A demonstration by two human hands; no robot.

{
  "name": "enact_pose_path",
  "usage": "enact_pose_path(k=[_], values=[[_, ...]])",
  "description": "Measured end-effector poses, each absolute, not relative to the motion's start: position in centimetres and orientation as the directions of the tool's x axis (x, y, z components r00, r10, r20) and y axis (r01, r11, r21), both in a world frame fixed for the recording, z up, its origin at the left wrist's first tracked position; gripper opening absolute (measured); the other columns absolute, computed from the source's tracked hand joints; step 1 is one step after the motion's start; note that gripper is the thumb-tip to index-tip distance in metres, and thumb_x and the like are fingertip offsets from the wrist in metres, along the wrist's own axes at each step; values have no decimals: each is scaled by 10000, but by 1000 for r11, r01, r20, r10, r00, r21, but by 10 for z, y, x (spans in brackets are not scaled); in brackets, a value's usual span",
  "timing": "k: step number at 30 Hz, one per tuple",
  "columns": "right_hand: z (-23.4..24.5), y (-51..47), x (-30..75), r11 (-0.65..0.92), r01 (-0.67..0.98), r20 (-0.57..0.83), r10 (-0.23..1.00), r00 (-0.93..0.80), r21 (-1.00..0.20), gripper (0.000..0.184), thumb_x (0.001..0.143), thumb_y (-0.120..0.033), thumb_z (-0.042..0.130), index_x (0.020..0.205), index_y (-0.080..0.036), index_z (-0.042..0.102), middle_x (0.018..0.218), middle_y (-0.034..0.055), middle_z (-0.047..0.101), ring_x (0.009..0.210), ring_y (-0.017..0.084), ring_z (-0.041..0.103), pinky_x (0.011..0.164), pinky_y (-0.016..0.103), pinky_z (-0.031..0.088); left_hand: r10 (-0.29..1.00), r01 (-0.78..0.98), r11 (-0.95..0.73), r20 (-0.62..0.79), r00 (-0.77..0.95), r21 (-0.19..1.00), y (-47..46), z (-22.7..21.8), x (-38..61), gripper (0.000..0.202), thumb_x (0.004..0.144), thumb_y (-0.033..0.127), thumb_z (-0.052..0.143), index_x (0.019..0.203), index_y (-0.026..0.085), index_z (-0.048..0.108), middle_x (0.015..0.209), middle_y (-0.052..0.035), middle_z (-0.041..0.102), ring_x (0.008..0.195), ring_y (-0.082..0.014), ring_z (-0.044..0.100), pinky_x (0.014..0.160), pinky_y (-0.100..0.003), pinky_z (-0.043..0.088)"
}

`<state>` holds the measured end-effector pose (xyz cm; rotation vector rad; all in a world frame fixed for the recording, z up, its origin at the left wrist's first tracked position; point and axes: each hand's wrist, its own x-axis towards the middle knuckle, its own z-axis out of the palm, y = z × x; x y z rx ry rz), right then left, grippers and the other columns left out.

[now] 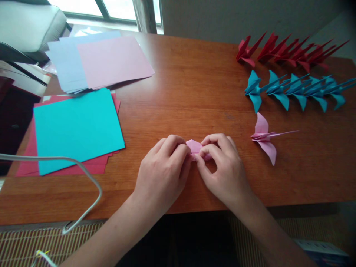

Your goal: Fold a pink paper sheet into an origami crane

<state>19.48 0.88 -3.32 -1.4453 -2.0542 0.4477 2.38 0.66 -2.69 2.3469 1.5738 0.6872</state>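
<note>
A small piece of folded pink paper (194,146) lies between my two hands near the front edge of the table. My left hand (168,159) pinches its left side, and the fingers cover much of that part. On the other side, my right hand (222,159) grips the paper's right part between thumb and fingertips. Only the middle of the paper shows, with a crease across it. A finished pink paper crane (264,137) with spread wings rests to the right of my right hand.
Blue paper cranes (294,91) and red paper cranes (289,52) stand in rows at the back right. Turquoise sheets (79,129) lie over red sheets (96,168) at left, with pale pink sheets (115,61) behind. A white cable (94,178) crosses the table's front left.
</note>
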Motion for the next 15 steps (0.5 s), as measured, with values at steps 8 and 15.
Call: enact_pose_path(k=[8, 15], values=[[-33, 9, 195, 352, 728, 264, 935, -239, -588, 163, 872, -85, 620, 801, -217, 558, 1012, 84, 611, 937, 235, 564, 815, 403, 506, 917, 805, -395, 247, 314, 443, 7, -27, 25, 104, 968, 221, 565, 910, 180, 642, 1012, -74, 661, 906, -219, 630, 797, -366, 538], [-32, 8, 195, 351, 735, 257, 935, -244, -580, 141, 877, -95, 616, 811, -208, 565, 1023, 93, 611, 951, 237, 562, 835, 400, 502, 911, 806, -409, 249, 330, 427, 7, -28, 24, 117, 977, 208, 547, 922, 170, 643, 1030, -80, 657, 919, -225, 621, 807, -377, 541]])
